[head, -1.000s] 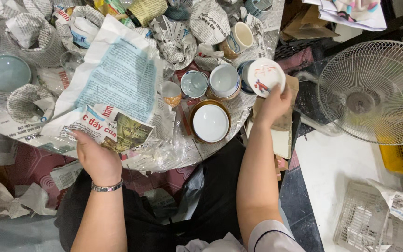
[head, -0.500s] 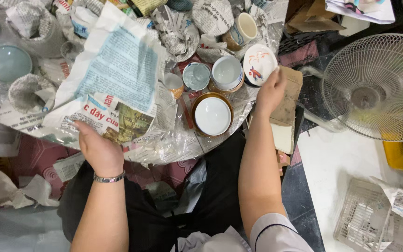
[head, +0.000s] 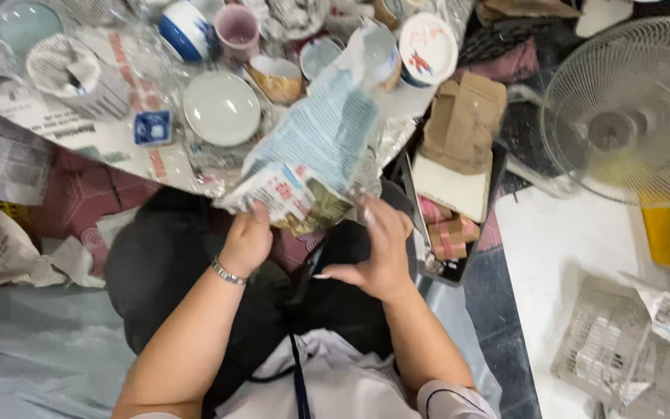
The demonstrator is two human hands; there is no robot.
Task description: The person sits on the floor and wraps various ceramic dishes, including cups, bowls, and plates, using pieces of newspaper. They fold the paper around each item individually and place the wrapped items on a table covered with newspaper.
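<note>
The person is now holding a sheet of newspaper up off the table, where half a second earlier it was lying flat there under the left hand alone. The left hand is gripping the paper's lower edge with its fingers curled closed around it, a metal bracelet showing at the wrist. The right hand, which was earlier reaching up to a white cup with a red and blue print at 1 o'clock, has come back down and is now at the paper's lower right corner, its fingers partly curled; whether they are actually pinching the sheet cannot be told. That cup is now standing free on the table, just beyond the paper's top end. With the sheet lifted, a pale round plate is showing at 11 o'clock, with a small blue square dish just to its left and a pink cup farther up. A white fan is standing at 3 o'clock, well apart from both hands.
</note>
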